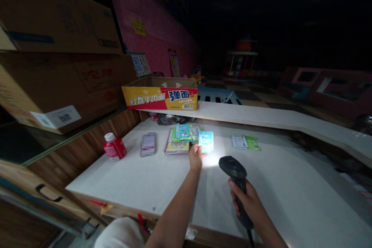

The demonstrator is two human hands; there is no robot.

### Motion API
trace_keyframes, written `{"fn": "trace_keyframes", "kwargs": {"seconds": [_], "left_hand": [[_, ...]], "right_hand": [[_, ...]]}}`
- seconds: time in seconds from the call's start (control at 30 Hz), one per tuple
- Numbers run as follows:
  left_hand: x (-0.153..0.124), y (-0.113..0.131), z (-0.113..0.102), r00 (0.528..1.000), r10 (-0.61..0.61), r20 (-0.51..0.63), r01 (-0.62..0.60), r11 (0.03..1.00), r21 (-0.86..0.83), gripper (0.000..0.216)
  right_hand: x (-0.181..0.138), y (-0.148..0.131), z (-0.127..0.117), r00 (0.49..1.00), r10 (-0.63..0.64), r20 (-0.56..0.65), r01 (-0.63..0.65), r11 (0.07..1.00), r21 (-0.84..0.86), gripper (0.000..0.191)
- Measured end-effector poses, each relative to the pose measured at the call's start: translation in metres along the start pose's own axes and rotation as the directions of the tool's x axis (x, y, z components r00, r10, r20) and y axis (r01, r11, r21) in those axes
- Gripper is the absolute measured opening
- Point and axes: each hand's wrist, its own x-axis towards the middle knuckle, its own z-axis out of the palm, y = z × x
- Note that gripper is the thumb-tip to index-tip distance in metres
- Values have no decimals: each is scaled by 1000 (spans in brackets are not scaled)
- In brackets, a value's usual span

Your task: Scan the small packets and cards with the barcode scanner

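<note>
Between the fingers of my left hand (196, 157) is a light blue packet (207, 141), held up over the white desk. My right hand (247, 199) is wrapped round the handle of a black barcode scanner (232, 167). The scanner's head points toward the packet, and bright light falls on the packet and the desk just below it. Left of the packet, blue and green packets (182, 131) lie on top of a stack of books or papers (177, 148). Off to the right, a silver and green packet (246, 142) lies flat on the desk.
A red bottle with a white cap (114, 147) and a greyish card-like item (148, 144) are on the left of the desk (130, 186). A yellow and red noodle carton (162, 97) sits on the raised ledge (247, 113). Large cardboard boxes (66, 85) are stacked at left.
</note>
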Motion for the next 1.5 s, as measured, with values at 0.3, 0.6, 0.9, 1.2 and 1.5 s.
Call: {"fn": "trace_keyframes", "kwargs": {"seconds": [0.3, 0.6, 0.9, 1.2, 1.5], "left_hand": [[0, 1, 2, 999, -36, 24, 38, 998, -57, 39], [-2, 12, 2, 998, -50, 33, 50, 999, 0, 47], [0, 14, 2, 993, -2, 117, -13, 992, 128, 46], [3, 9, 38, 972, -150, 179, 140, 988, 67, 44], [14, -13, 135, 896, -337, 290, 367, 929, -52, 27]], "right_hand": [[0, 0, -2, 1000, -3, 3, 3, 1000, 31, 47], [42, 12, -40, 998, 65, 10, -65, 940, 334, 53], [60, 19, -68, 997, 5, -73, 41, 792, 609, 44], [70, 30, -70, 978, 24, -209, 123, 738, 663, 43], [72, 25, -69, 947, 93, -307, 173, 659, 732, 39]]}}
